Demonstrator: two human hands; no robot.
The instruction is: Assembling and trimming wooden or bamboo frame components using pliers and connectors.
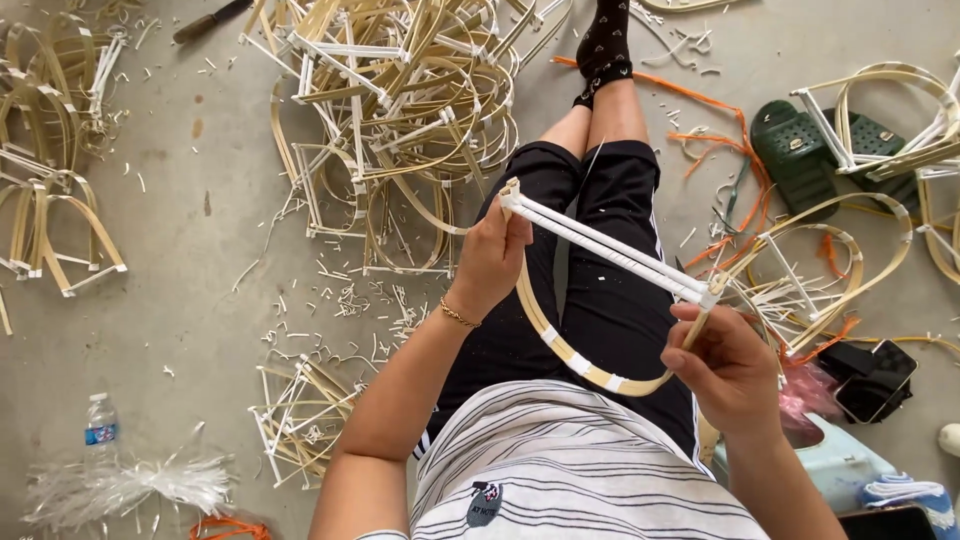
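Evidently light and springy, the bamboo frame [600, 300] hangs above the lap, left hand [490, 262] fingers clamped on one corner, right hand [725, 365] fingers pinching the other, the sturdiest holds.

Grey concrete floor [200, 200], strewn with pale offcut slivers [350, 300]. On it: a large heap of bent bamboo-strip frames [400, 100] at top centre, smaller frame piles at left [50, 150], lower left [300, 415] and right [830, 250]; a clear water bottle [100, 425] beside a bundle of white strips [130, 485]. Also orange strapping [720, 130], a pair of dark green sandals [800, 150], a phone [875, 380], and what may be a knife [210, 20] at the top edge.
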